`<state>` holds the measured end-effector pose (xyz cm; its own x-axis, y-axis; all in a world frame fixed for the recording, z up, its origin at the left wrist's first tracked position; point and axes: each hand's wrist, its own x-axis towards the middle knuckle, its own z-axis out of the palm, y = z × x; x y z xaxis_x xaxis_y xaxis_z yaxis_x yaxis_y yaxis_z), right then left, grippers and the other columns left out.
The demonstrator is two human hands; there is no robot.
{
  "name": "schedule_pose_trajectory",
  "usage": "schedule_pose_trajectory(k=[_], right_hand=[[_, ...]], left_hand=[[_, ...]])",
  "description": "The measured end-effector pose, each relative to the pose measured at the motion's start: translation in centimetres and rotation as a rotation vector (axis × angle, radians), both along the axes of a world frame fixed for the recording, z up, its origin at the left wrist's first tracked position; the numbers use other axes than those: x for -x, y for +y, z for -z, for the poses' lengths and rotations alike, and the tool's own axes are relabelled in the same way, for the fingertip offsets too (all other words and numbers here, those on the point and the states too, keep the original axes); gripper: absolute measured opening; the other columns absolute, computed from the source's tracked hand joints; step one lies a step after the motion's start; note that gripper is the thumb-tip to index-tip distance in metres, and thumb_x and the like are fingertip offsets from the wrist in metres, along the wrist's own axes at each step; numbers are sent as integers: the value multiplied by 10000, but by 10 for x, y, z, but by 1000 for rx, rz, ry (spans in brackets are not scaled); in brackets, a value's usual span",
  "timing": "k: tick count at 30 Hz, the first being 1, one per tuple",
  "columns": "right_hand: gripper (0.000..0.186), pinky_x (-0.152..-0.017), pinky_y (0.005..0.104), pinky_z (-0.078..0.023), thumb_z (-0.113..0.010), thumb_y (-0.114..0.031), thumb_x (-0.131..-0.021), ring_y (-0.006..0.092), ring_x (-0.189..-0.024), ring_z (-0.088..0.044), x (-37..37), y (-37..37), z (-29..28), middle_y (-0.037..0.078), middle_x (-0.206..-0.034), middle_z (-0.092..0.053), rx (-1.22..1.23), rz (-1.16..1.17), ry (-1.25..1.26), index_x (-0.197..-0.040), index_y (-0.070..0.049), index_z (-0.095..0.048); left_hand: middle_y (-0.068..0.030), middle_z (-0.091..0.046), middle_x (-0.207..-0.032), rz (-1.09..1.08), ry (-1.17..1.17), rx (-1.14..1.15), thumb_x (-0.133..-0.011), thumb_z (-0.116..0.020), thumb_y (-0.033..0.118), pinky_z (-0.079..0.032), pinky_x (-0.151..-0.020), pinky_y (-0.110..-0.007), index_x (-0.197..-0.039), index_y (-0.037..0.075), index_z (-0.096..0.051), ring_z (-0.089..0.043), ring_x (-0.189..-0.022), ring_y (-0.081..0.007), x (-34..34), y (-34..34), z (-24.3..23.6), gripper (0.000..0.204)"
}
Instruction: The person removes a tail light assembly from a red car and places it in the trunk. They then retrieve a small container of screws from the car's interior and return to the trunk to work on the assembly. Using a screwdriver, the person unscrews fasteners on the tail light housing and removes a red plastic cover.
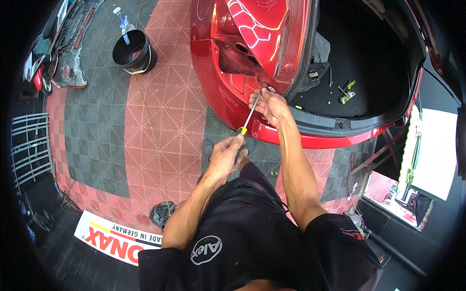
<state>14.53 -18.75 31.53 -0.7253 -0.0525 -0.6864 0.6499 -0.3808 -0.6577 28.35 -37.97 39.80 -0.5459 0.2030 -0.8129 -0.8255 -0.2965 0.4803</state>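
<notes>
A long screwdriver (252, 114) with a yellow and dark handle runs up and to the right between my hands. My left hand (225, 155) is closed round its handle. Higher up, my right hand (273, 106) has its fingers closed on the shaft near the tip. That tip meets the red car's (221, 94) rear corner, at the lower end of the recessed light opening (238, 56); my right fingers partly hide the spot. Beside my right hand curves the dark seal of the open boot (340, 104).
Small yellow-green tools (347, 92) and loose bits lie in the boot. A black bucket (121, 53) holding a blue and white tool stands on the red and grey tiled floor (160, 116). A detached bumper (70, 63) lies upper left; a printed banner (104, 240) lies lower left.
</notes>
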Motion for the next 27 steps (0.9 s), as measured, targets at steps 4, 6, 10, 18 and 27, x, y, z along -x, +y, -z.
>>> schedule_pose_trajectory(k=[4, 6, 10, 18, 27], right_hand=[[289, -784, 472, -655, -459, -223, -1130, 305, -848, -734, 5, -1, -2, 190, -976, -700, -27, -18, -4, -1154, 41, -576], [292, -772, 463, -654, -453, -218, -1132, 296, -838, -732, 4, -1, -4, 185, -969, -698, -49, -37, -6, -1170, 45, -574], [288, -817, 445, -649, -471, -208, -1127, 277, -882, -730, -3, -8, -3, 182, -1029, -699, -153, -72, 7, -1199, 51, -576], [347, -745, 387, -637, -554, -249, -1090, 240, -838, -724, -18, -6, -17, 153, -987, -709, 3, 86, 2, -1237, 63, -591], [381, -523, 235, -442, -596, -351, -1087, 64, -601, -534, -37, -5, -39, 3, -766, -630, -411, -408, 104, -1055, 4, -734]], left_hand=[[23, -491, -691, -36, 8, 9, -1064, -609, 427, -266, -401, -199, -1111, 49, -657, -461, -542, -55, -1, 6, 3, 384], [4, -572, -715, -37, -1, -13, -1068, -607, 405, -285, -396, -202, -1099, 27, -662, -458, -521, -40, -3, 6, 4, 383], [5, -590, -719, -31, 11, -28, -1074, -600, 382, -304, -406, -205, -1094, 27, -660, -466, -526, -35, -8, 3, 11, 362], [-25, -525, -750, -79, 223, -30, -1057, -611, 292, -397, -489, -232, -1100, 40, -572, -496, -561, -93, -36, -13, 39, 258], [4, -666, -840, -293, 493, 201, -1011, -695, 177, -455, -555, -225, -1278, 8, -667, -560, -650, -58, 40, 47, 73, 317]])
